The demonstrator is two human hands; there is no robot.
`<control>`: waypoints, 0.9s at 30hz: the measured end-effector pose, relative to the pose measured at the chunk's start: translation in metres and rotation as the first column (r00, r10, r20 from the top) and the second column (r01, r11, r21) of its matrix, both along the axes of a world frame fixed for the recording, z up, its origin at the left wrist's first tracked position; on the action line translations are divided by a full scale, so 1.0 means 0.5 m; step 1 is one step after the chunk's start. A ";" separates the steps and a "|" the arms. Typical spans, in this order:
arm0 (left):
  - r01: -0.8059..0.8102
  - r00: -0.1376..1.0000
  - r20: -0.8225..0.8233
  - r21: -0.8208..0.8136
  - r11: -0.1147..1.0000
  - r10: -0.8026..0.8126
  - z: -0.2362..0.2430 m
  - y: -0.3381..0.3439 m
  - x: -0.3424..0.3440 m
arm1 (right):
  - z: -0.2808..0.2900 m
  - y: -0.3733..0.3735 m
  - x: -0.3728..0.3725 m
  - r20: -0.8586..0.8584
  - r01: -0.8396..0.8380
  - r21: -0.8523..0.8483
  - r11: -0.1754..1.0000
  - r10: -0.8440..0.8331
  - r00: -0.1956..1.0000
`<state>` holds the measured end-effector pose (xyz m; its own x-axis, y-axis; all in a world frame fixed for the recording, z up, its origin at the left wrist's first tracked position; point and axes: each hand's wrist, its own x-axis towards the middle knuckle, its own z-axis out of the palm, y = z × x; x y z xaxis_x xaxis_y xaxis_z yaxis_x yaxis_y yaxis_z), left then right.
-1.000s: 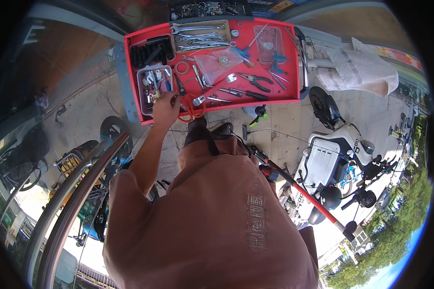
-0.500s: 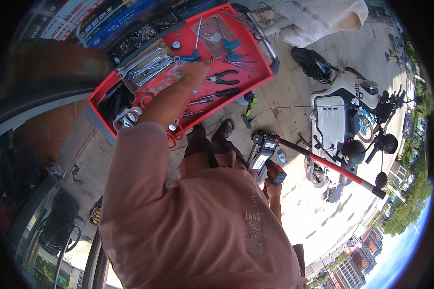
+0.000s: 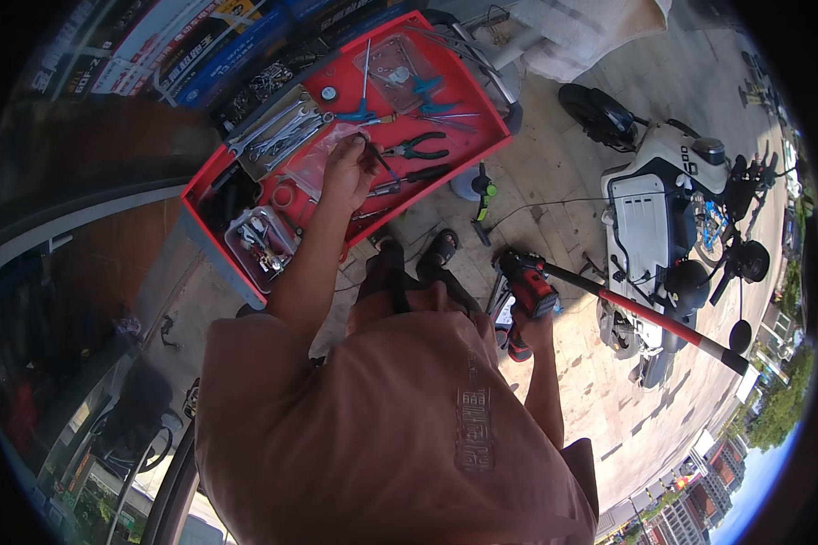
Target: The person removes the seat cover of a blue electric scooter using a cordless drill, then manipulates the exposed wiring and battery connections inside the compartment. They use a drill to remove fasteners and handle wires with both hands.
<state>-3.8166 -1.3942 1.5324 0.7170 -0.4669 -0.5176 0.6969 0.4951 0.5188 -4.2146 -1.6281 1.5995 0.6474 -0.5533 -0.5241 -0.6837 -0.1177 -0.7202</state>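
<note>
My left hand (image 3: 347,171) is over the middle of the red tool tray (image 3: 486,132), fingers closed on a thin dark tool (image 3: 384,162). Around it lie a clear plastic bag (image 3: 311,166), black-handled pliers (image 3: 415,146), wrenches (image 3: 277,127) in a cardboard tray and blue T-handled tools (image 3: 354,114). At the tray's near left corner is a clear box of small metal parts (image 3: 262,241). Low on the right, my right hand (image 3: 533,327) grips a red-and-black cordless drill (image 3: 531,289), its forearm coming up past my shirt.
A white-and-black scooter (image 3: 645,209) stands at right, crossed by a red-and-black pole (image 3: 650,313). A green-and-black tool (image 3: 483,195) and a cable are on the paving below the tray. A white cloth (image 3: 591,32) hangs upper right; glass panels and a metal rail line the left.
My left hand moved from the small-parts box to the tray's right side, then back toward the middle, now holding a thin tool. My right hand has come into sight and lifted the drill higher.
</note>
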 end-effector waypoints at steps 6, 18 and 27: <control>0.473 0.837 0.155 0.279 0.836 -0.525 0.066 0.043 -0.138 | 0.067 0.008 0.192 0.274 -0.452 0.179 0.874 0.397 0.876; 0.445 0.612 0.382 0.558 0.701 -0.693 0.201 0.131 -0.273 | 0.097 -0.004 0.297 0.213 -0.559 0.599 0.574 0.559 0.802; 0.101 0.702 0.428 0.732 0.674 -0.570 0.275 0.136 -0.489 | 0.051 -0.042 0.341 0.364 -0.652 0.739 0.171 0.713 0.599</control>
<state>-4.0611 -1.3264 1.6699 0.8210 -0.4797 -0.3097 0.1732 -0.3076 0.9356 -4.0439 -1.6490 1.6248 0.5049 0.7236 -0.4705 -0.6675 -0.0183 -0.7444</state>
